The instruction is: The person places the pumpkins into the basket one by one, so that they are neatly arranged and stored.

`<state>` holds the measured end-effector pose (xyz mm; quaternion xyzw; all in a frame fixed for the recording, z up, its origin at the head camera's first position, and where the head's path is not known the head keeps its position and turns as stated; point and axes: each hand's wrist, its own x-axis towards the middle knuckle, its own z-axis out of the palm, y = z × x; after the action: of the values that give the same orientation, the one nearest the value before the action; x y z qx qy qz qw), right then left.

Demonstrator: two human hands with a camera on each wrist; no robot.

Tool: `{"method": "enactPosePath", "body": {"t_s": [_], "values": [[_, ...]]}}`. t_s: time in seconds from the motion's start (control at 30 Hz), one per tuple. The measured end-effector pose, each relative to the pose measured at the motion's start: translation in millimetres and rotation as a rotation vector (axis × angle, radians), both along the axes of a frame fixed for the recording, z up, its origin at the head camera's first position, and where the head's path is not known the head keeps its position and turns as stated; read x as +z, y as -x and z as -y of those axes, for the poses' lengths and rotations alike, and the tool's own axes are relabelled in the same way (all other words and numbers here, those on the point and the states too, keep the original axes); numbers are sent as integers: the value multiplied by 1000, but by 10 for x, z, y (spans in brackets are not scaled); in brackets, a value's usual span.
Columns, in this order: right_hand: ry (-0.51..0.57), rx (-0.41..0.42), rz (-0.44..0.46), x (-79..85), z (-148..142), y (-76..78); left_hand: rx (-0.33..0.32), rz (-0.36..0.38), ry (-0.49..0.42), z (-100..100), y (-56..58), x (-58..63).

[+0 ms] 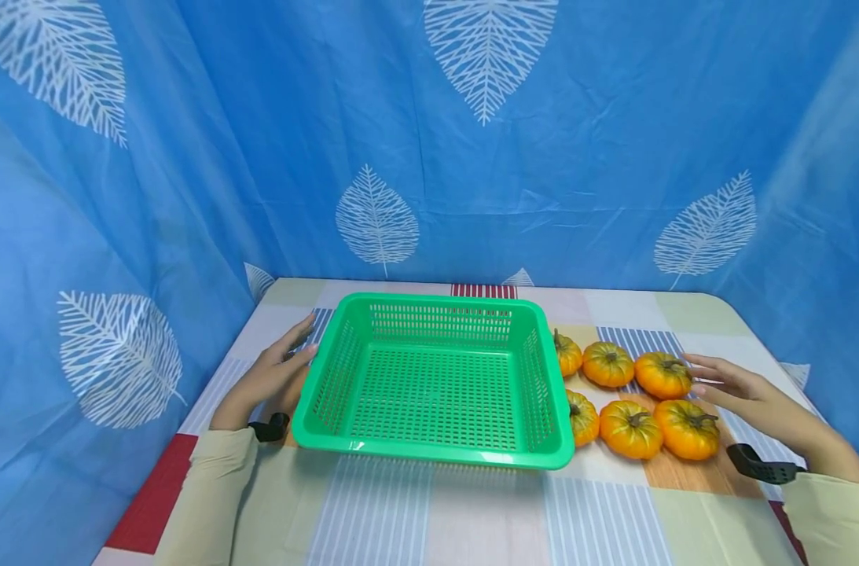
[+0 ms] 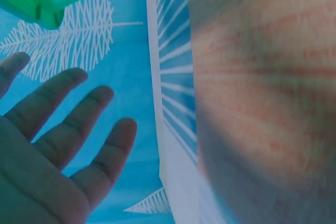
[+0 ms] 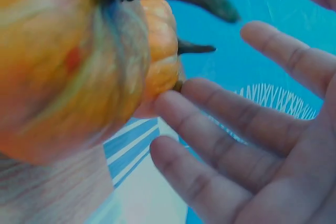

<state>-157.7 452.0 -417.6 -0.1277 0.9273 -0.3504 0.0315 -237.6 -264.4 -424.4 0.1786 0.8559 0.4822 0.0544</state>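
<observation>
A green plastic basket (image 1: 432,457) with slotted walls stands mid-table, nothing inside it. Beside its left wall is my left hand (image 1: 277,369), fingers spread and holding nothing; the left wrist view shows the same hand (image 2: 63,140) below a corner of the basket (image 2: 50,17). To the basket's right, several small orange pumpkins (image 1: 630,430) sit in two rows. My right hand (image 1: 747,393) is at the right end of them, its fingertips right by the far-row end pumpkin (image 1: 662,375). In the right wrist view, its loosely extended fingers (image 3: 226,150) are near a large, close pumpkin (image 3: 68,72).
A patchwork-patterned cloth (image 1: 486,519) covers the table. Blue curtains (image 1: 295,157) with white leaf prints hang behind the table and at both sides. The basket's right rim partly hides the two nearest pumpkins. A black band (image 1: 761,465) is on the right wrist.
</observation>
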Motion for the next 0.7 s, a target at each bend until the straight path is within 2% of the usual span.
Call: {"method": "enactPosePath", "body": {"t_s": [0.13,0.27,0.43,0.6,0.7], "values": [[1,-46,57,-44,-64,-39,-57,-1,-108,-41,17,-30],[7,-53,77,-64,-105,-57,-128,1,-216,-69,38,-73],[-16,-79,179,-79,-122,-55,-194,46,-289,-96,60,-117],[2,-81,268,-146,-183,-53,-194,110,-315,-125,69,-140],[66,-33,306,-209,-244,-49,-181,141,-321,-122,85,-148]]}}
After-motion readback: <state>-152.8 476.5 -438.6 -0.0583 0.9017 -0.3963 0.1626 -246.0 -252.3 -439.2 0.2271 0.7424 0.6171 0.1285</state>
